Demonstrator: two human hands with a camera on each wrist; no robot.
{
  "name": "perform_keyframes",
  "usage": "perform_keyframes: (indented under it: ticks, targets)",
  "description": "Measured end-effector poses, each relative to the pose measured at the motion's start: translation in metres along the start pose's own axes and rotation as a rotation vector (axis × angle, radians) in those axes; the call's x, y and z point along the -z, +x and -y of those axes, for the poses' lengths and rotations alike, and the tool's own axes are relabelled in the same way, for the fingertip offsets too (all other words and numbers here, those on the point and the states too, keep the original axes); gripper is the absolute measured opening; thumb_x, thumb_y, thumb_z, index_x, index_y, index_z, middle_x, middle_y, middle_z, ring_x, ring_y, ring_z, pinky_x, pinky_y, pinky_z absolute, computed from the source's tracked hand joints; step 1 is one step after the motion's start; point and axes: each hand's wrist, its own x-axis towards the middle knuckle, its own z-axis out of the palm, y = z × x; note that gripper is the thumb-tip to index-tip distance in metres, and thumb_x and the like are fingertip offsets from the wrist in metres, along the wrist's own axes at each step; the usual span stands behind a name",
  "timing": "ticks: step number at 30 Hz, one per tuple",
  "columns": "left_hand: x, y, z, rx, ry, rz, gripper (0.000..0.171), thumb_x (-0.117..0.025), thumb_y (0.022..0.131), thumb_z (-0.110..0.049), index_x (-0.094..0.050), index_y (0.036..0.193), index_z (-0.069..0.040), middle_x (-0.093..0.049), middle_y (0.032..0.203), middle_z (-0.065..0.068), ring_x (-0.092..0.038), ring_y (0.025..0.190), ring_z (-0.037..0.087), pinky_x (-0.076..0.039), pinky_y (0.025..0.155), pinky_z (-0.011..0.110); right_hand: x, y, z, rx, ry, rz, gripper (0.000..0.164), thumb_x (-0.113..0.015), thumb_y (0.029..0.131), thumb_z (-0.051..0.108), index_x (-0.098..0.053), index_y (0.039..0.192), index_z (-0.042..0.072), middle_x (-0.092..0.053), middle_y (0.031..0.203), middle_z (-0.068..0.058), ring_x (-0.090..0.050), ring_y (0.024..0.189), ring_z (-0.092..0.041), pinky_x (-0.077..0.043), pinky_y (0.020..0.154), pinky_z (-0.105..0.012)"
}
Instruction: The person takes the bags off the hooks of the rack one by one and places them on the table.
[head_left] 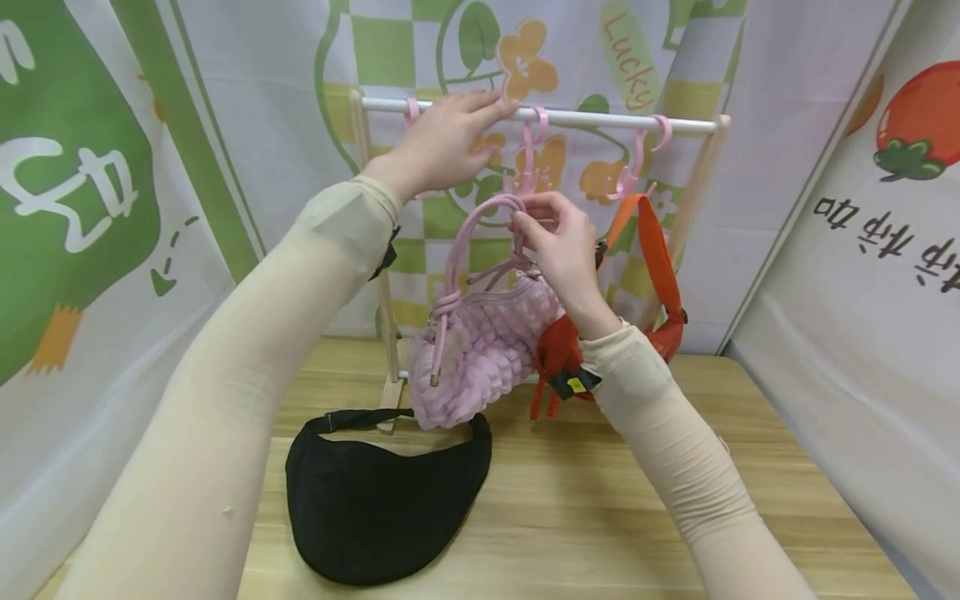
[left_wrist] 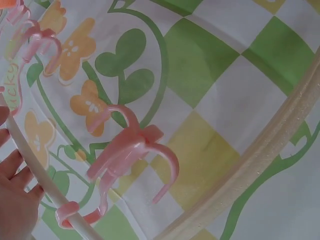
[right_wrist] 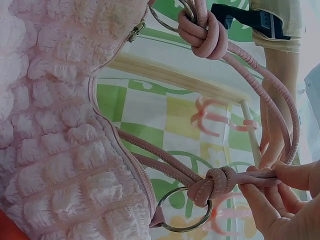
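Pink bag: puffy quilted pink fabric handbag w/ zip [head_left: 487, 346]; raised in front of rack, sloping down to L, partly abv. black bag.
Strap: doubled pink cord [head_left: 463, 242], knotted at bag's ends; its arch near centre hook, whether looped on it can't tell.
R hand [head_left: 558, 242]: thumb & fingers together, pinching strap.
L hand [head_left: 457, 137]: fingers extended, not clamped on anything, at the rail btwn L & centre hooks.
Rack: pale wooden side frames [head_left: 699, 200] w/ horiz. white rod-shaped rail [head_left: 600, 118].
Hooks: pink, glossy, pronged; L hook [left_wrist: 122, 152], centre hook [head_left: 528, 158], R hook [head_left: 633, 162], all hung on rail.
Orange bag: bright orange fabric bag w/ wide strap [head_left: 656, 250]; strap up at R hook, body partly behind R forearm.
Black bag: crescent-shaped black fabric bag [head_left: 382, 500], flat on light wood-grain table [head_left: 570, 508].
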Motion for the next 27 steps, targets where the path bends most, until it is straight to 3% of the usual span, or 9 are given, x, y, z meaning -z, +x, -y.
perform_keyframes:
  ticks: [13, 19, 27]
  targets:
    - [0.002, -0.009, -0.002, -0.047, 0.002, -0.064, 0.056, -0.047, 0.098, -0.028, -0.026, 0.150, -0.030, -0.022, 0.157, 0.000, -0.018, 0.146, 0.021, -0.005, 0.120, 0.037, -0.006, 0.000, 0.001, -0.026, 0.016, 0.002, 0.022, -0.068, 0.087, 0.008, -0.065, 0.106, -0.001, -0.070, 0.098, -0.020, -0.068, 0.083, -0.014, -0.057, 0.076, -0.026]
    - [0.006, -0.019, -0.006, -0.090, -0.024, -0.126, 0.052, -0.050, 0.098, -0.028, -0.034, 0.147, -0.024, -0.029, 0.155, 0.003, -0.022, 0.144, 0.022, -0.009, 0.120, 0.036, -0.008, 0.000, 0.002, -0.027, 0.010, 0.009, 0.022, -0.067, 0.087, 0.009, -0.066, 0.106, -0.001, -0.070, 0.099, -0.019, -0.068, 0.086, -0.016, -0.057, 0.076, -0.027]
    - [0.010, -0.035, 0.004, -0.104, -0.068, -0.206, 0.049, -0.054, 0.096, -0.025, -0.042, 0.143, -0.017, -0.037, 0.151, 0.005, -0.027, 0.143, 0.023, -0.008, 0.120, 0.034, -0.011, 0.003, 0.003, -0.022, 0.000, 0.007, 0.022, -0.067, 0.087, 0.009, -0.066, 0.106, -0.001, -0.070, 0.099, -0.019, -0.068, 0.084, -0.015, -0.057, 0.075, -0.026]
